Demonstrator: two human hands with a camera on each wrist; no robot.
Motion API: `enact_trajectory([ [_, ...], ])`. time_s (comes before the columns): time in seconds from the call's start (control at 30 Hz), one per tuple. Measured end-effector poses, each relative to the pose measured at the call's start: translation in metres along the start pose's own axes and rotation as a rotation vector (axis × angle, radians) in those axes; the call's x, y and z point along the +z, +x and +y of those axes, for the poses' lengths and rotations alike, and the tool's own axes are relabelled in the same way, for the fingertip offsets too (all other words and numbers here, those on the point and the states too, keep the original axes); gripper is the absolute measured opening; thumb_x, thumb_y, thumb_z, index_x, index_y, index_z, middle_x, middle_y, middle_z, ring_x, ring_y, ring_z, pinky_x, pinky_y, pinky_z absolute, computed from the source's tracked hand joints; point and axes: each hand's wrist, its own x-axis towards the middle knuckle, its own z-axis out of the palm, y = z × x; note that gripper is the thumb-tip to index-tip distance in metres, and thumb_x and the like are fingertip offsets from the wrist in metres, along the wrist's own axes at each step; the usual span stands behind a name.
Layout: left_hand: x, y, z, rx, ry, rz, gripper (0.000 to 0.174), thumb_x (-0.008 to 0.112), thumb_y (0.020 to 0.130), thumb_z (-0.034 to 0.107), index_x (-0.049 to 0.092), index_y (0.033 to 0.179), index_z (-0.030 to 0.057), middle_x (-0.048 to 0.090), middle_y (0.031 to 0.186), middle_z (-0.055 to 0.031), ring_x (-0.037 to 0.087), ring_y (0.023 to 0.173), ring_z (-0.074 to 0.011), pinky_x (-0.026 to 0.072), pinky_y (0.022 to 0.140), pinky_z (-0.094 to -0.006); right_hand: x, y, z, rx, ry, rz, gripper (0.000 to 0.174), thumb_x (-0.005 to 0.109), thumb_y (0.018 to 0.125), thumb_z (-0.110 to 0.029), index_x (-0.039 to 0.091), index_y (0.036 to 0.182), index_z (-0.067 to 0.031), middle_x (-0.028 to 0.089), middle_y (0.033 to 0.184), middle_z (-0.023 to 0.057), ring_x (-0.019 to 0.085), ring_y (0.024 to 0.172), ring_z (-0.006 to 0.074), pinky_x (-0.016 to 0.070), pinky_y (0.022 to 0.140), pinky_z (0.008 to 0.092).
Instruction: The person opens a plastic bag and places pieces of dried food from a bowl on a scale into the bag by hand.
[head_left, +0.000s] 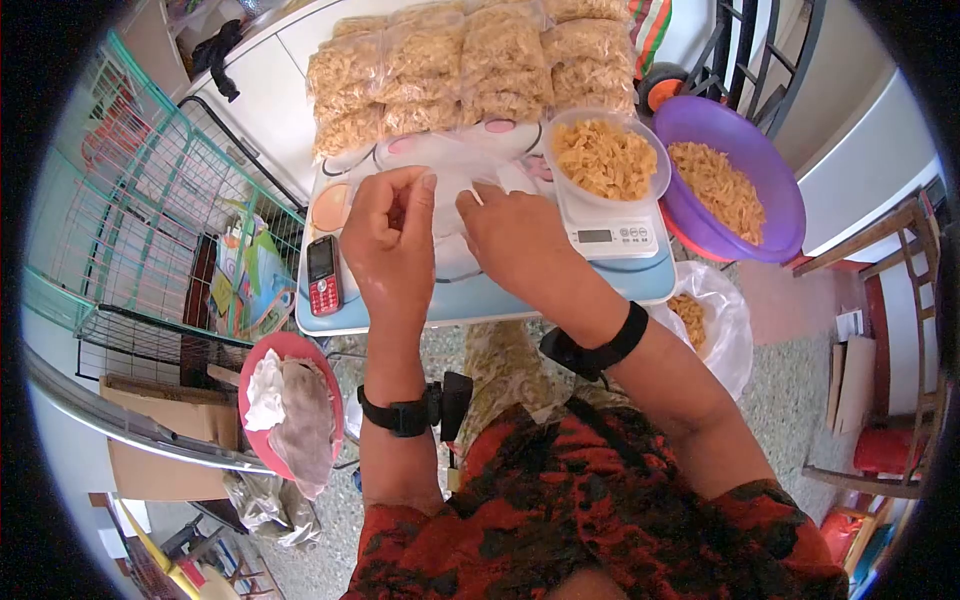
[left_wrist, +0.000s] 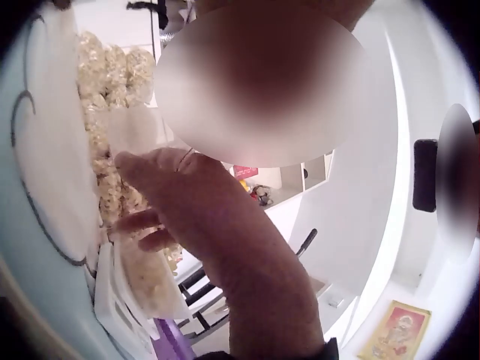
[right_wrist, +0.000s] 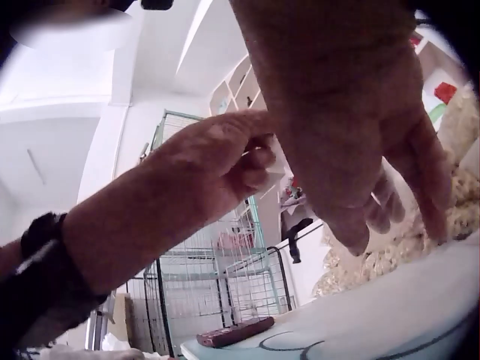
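A clear plastic bag (head_left: 452, 215) lies between the two hands over the low table (head_left: 480, 300); its film also shows in the left wrist view as a translucent sheet (left_wrist: 135, 129). My left hand (head_left: 388, 235) pinches its edge between thumb and curled fingers. The right hand (head_left: 525, 240) reaches across beside the bag, its fingers (right_wrist: 431, 202) loosely extended downward and spread apart, tips close over the tabletop. To the right, a white kitchen scale (head_left: 610, 236) carries a clear tub (head_left: 653, 175) of yellow, crinkled dry pieces (head_left: 600, 160).
Filled bags (head_left: 465, 70) are stacked along the table's back. A purple basin (head_left: 785, 190) of the same pieces stands at right, above a white sack (head_left: 730, 320). A red keypad phone (head_left: 325, 285) lies on the table's left. Below sit a pink basin (head_left: 255, 420) with cloths and a wire cage (head_left: 160, 230).
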Motion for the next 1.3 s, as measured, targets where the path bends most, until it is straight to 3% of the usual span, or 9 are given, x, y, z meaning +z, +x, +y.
enact_trajectory([
  [0.27,0.0,0.006,-0.015,-0.268,-0.046,0.076,0.013,0.067,0.091,0.014,0.065,0.092,0.0017,0.051,0.063,0.0042,0.038,0.054,-0.0025,0.0305,0.048,-0.0205,-0.012,-0.013,0.011,-0.268,0.16,0.069,0.016,0.062,0.079,-0.008,0.059,0.095,-0.0047,0.061,0.105,0.0073,0.064,0.083,0.0271,0.0542,0.065,0.0379],
  [0.57,-0.002,0.002,-0.034,-0.062,-0.029,-0.071,0.017,0.069,0.09,0.019,0.07,0.101,0.0051,0.043,0.061,0.0054,0.038,0.055,-0.002,0.0291,0.048,-0.0217,0.0,-0.006,0.024,-0.294,0.278,0.248,0.012,0.059,0.076,-0.007,0.059,0.087,-0.0028,0.06,0.11,0.0138,0.056,0.099,0.0312,0.0491,0.087,0.0388],
  [0.67,-0.011,0.007,-0.018,-0.465,-0.105,-0.216,0.022,0.066,0.092,0.027,0.072,0.093,0.0059,0.047,0.063,0.0067,0.035,0.05,-0.002,0.0278,0.046,-0.0185,0.003,-0.004,0.028,-0.309,0.313,0.261,0.011,0.059,0.076,-0.006,0.058,0.087,-0.0021,0.06,0.111,0.0139,0.056,0.1,0.0317,0.0488,0.088,0.0389],
  [0.77,-0.015,0.009,-0.04,-0.713,-0.799,-0.244,0.025,0.062,0.095,0.029,0.072,0.09,0.0061,0.051,0.063,0.0058,0.036,0.049,-0.0017,0.0271,0.045,-0.0189,0.001,-0.002,0.029,-0.336,0.329,0.234,0.011,0.059,0.077,-0.005,0.058,0.088,-0.0025,0.06,0.111,0.0134,0.058,0.099,0.0314,0.0498,0.085,0.0399],
  [0.87,0.0,0.008,-0.032,-0.658,-0.562,-0.065,0.026,0.062,0.096,0.026,0.069,0.087,0.0036,0.045,0.063,0.0073,0.03,0.053,-0.0011,0.0207,0.045,-0.0205,0.003,-0.001,0.024,-0.315,0.353,0.194,0.015,0.059,0.078,-0.005,0.058,0.093,-0.0036,0.059,0.114,0.0127,0.06,0.095,0.0304,0.0523,0.078,0.0417],
  [0.97,0.009,0.004,-0.031,-0.406,-0.267,0.003,0.022,0.062,0.096,0.022,0.068,0.086,0.0023,0.046,0.065,0.0072,0.032,0.054,-0.0013,0.0228,0.046,-0.0206,0.002,-0.002,0.015,-0.272,0.331,0.155,0.022,0.059,0.078,-0.006,0.057,0.101,-0.0048,0.058,0.12,0.0119,0.063,0.092,0.0293,0.0543,0.07,0.0433],
  [1.1,0.006,0.005,-0.025,-0.164,-0.003,0.071,0.021,0.059,0.096,0.018,0.07,0.093,0.0003,0.063,0.076,-0.0017,0.054,0.068,-0.008,0.0441,0.062,-0.0244,0.014,0.002,0.01,-0.247,0.272,-0.027,0.03,0.06,0.078,-0.007,0.057,0.108,-0.0058,0.054,0.129,0.0111,0.064,0.093,0.0288,0.0556,0.068,0.0435],
  [1.17,0.005,0.008,-0.028,-0.213,0.012,0.128,0.02,0.06,0.095,0.016,0.07,0.094,-0.0012,0.066,0.082,-0.0042,0.057,0.073,-0.0101,0.0469,0.067,-0.0273,0.017,0.002,0.006,-0.256,0.313,0.025,0.032,0.06,0.078,-0.008,0.058,0.11,-0.0067,0.054,0.13,0.0115,0.064,0.093,0.0288,0.0558,0.069,0.0425],
  [1.3,-0.005,0.011,-0.047,-0.012,0.243,0.222,0.018,0.061,0.094,0.016,0.07,0.094,0.0007,0.066,0.084,-0.0088,0.058,0.073,-0.016,0.0477,0.068,-0.0307,0.01,-0.006,0.004,-0.281,0.4,0.243,0.036,0.062,0.079,-0.009,0.058,0.115,-0.0082,0.054,0.132,0.012,0.064,0.096,0.0287,0.0562,0.072,0.0403],
])
